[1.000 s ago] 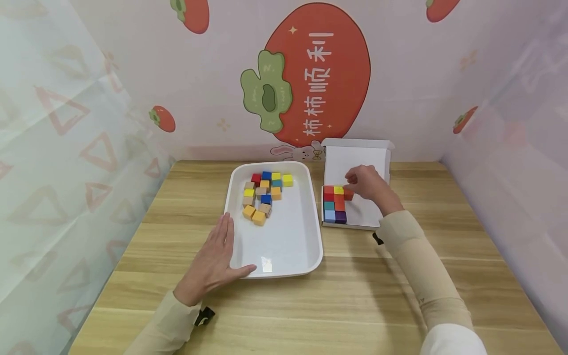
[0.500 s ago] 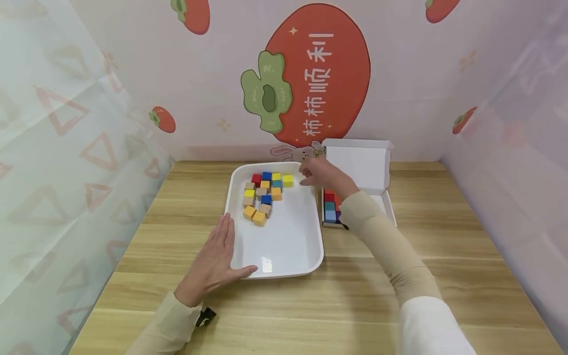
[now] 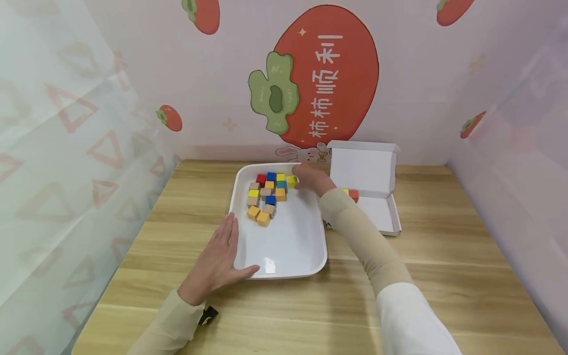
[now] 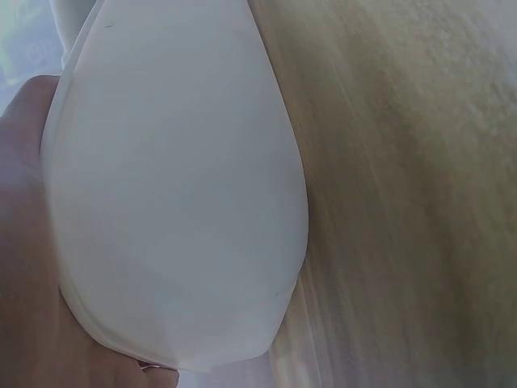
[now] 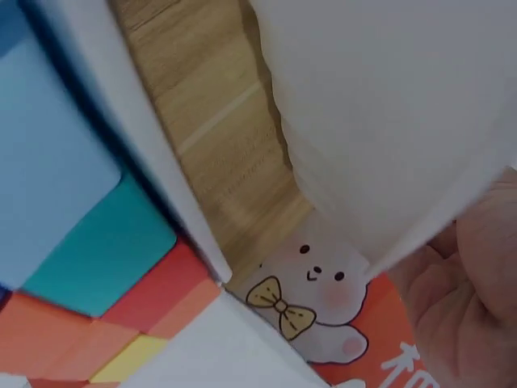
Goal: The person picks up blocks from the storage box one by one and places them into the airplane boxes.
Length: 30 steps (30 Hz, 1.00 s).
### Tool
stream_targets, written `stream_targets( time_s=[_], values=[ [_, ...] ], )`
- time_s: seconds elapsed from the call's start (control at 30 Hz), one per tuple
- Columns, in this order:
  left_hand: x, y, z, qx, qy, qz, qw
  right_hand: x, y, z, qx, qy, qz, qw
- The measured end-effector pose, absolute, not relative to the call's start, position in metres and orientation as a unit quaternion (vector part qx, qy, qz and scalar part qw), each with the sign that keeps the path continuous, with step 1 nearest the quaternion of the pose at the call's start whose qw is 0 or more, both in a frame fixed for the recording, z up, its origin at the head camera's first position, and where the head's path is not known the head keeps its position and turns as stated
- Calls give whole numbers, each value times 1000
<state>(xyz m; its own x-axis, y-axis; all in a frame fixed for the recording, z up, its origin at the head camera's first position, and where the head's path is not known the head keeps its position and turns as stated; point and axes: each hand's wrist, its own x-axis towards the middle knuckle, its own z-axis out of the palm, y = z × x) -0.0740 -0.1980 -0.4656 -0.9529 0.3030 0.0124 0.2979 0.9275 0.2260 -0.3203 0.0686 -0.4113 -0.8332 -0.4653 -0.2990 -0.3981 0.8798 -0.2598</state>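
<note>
A white tray (image 3: pixel 279 251) holds several coloured and plain wooden cubes in its far half. My left hand (image 3: pixel 215 268) rests along its near left corner, fingers straight and thumb spread on the front rim. In the left wrist view the hand (image 4: pixel 28 250) lies against the tray's outer wall (image 4: pixel 178 186). My right hand (image 3: pixel 312 178) reaches over the far right rim, finger and thumb at a yellow cube (image 3: pixel 291 182) they partly cover. The right wrist view shows this hand (image 5: pixel 477 283) behind the tray wall (image 5: pixel 396 105), its fingertips hidden.
Right of the tray stands an open white box (image 3: pixel 379 212), its lid (image 3: pixel 364 167) raised against the wall. Red, teal, blue and yellow cubes fill its left side; my right forearm hides most in the head view. A printed wall (image 3: pixel 222 74) borders the table's back.
My right hand has moved left from the cubes in the box, over the tray's far right rim, down to the yellow cube. My left hand has stayed on the tray.
</note>
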Motion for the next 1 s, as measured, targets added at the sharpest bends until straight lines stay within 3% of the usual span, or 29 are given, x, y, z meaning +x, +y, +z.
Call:
stream_targets(
  time_s=[0.37,0.73,1.0],
  values=[
    [-74,-196,-464,156,982,110,6,-314,63,-424,-206,961,-97,154],
    [-72,-197,-464,155,982,113,1,-314,65,-416,-214,948,-147,186],
    [-72,-197,-463,155,981,114,1,-309,80,-400,-255,936,-186,156]
  ],
)
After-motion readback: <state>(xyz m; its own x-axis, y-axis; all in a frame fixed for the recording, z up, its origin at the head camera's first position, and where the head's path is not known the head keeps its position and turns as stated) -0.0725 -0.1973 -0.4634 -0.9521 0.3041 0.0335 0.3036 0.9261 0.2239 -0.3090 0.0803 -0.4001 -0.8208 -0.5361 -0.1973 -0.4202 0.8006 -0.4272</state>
